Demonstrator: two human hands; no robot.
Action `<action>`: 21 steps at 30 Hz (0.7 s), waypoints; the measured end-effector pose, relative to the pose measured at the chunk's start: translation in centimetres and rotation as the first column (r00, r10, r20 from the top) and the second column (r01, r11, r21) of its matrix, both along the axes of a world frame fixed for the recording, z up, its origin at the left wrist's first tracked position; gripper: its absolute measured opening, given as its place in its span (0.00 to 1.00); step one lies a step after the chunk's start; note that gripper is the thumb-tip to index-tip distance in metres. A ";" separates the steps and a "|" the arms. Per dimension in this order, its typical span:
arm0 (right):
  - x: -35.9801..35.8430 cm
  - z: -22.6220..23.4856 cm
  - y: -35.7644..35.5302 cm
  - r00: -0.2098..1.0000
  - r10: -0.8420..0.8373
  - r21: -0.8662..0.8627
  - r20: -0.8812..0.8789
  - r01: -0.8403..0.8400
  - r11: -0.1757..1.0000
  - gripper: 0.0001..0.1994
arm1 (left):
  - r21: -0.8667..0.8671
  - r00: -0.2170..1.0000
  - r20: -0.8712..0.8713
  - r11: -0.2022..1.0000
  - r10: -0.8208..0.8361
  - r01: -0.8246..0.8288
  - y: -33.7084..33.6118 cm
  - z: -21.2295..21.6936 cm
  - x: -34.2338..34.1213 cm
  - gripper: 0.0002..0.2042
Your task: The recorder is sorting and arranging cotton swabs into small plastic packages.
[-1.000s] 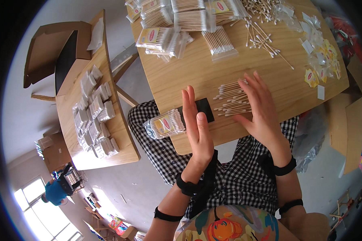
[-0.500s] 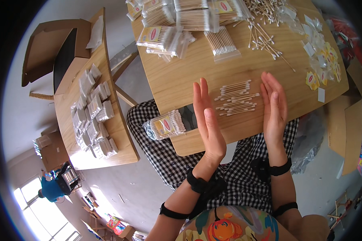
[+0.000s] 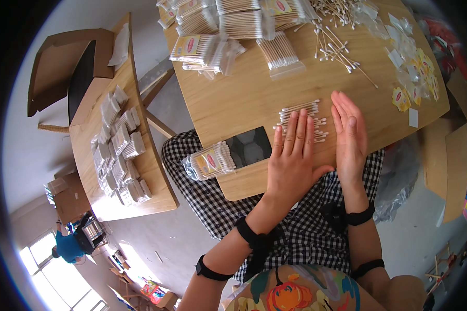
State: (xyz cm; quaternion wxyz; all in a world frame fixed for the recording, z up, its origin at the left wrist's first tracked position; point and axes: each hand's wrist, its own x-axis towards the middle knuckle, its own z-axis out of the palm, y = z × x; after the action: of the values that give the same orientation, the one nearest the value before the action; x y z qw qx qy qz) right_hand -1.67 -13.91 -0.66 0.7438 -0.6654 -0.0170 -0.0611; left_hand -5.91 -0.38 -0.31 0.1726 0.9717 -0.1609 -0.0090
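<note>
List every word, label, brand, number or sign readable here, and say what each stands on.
No wording is sharp enough to quote.
Yellow label with red oval, on the single clear plastic swab packet: too small.
Yellow labels, on the stacked clear plastic packets: too small.
Yellow paper cards with red marks, at right on the light wooden table: too blurred.

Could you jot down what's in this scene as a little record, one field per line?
Left hand: flat, palm down, fingers over loose swabs; contact unclear
Right hand: fingers straight, held edgewise right of those swabs
Left of hands: clear swab bag next to a dark flat piece
Far side: filled swab packs, swab heap
Far right: yellow cards
Other table: pale packs, open cardboard box
</note>
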 end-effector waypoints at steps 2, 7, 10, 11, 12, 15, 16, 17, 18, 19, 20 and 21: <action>0.0 0.0 -0.1 1.000 -0.002 -0.001 -0.009 0.002 1.000 0.29 | 0.028 1.000 -0.001 0.999 -0.017 0.017 -0.1 0.2 -0.1 0.55; -0.1 0.0 -0.1 1.000 0.006 -0.014 -0.016 -0.006 1.000 0.30 | 0.019 1.000 0.010 1.000 -0.002 0.002 -0.1 0.3 0.3 0.54; 0.0 0.0 -0.3 1.000 -0.013 0.011 -0.007 0.013 1.000 0.31 | -0.234 0.998 0.014 0.971 0.056 -0.051 0.5 0.9 0.6 0.50; 0.1 0.0 -0.4 1.000 -0.023 0.015 -0.001 0.023 1.000 0.31 | -0.387 0.994 0.022 0.917 0.109 -0.092 1.2 1.2 0.7 0.48; 0.2 0.0 -0.6 0.999 -0.034 0.018 0.004 0.034 0.999 0.31 | -0.531 0.987 0.021 0.838 0.161 -0.125 1.6 1.3 0.8 0.46; 0.2 -0.5 -0.3 1.000 -0.017 0.035 0.015 0.016 0.999 0.31 | -0.920 0.950 -0.190 0.292 0.246 -0.260 1.2 0.6 1.1 0.38; 0.1 -0.5 0.3 1.000 0.004 0.059 0.006 -0.005 0.998 0.31 | -0.947 0.934 -0.254 0.132 0.252 -0.294 0.8 0.6 1.3 0.37; -0.1 -0.3 1.1 1.000 0.025 0.084 -0.002 -0.025 0.996 0.32 | -0.949 0.938 -0.227 0.158 0.262 -0.274 0.5 0.5 1.4 0.36; -0.2 -0.1 1.7 0.999 0.047 0.108 -0.010 -0.045 0.993 0.32 | -0.955 0.938 -0.236 0.120 0.255 -0.272 0.2 0.6 1.4 0.37; -0.2 -0.1 1.9 0.997 0.071 0.095 0.006 -0.071 0.993 0.32 | -0.960 0.939 -0.245 0.077 0.241 -0.270 -0.3 0.6 1.5 0.37; -0.1 -0.1 1.9 0.999 0.055 0.095 -0.002 -0.054 0.994 0.32 | -0.963 0.940 -0.254 0.034 0.228 -0.268 -0.5 0.6 1.6 0.37; 0.1 0.0 1.8 0.999 0.039 0.095 -0.009 -0.038 0.995 0.32 | -0.965 0.935 -0.242 0.038 0.259 -0.261 -0.4 0.7 1.7 0.38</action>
State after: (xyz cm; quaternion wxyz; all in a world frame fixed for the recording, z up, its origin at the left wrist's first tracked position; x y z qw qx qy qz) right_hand -1.56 -12.14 -0.67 0.7755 -0.6294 -0.0227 -0.0439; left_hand -4.19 -0.77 0.34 0.7767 0.6135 0.0534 0.1318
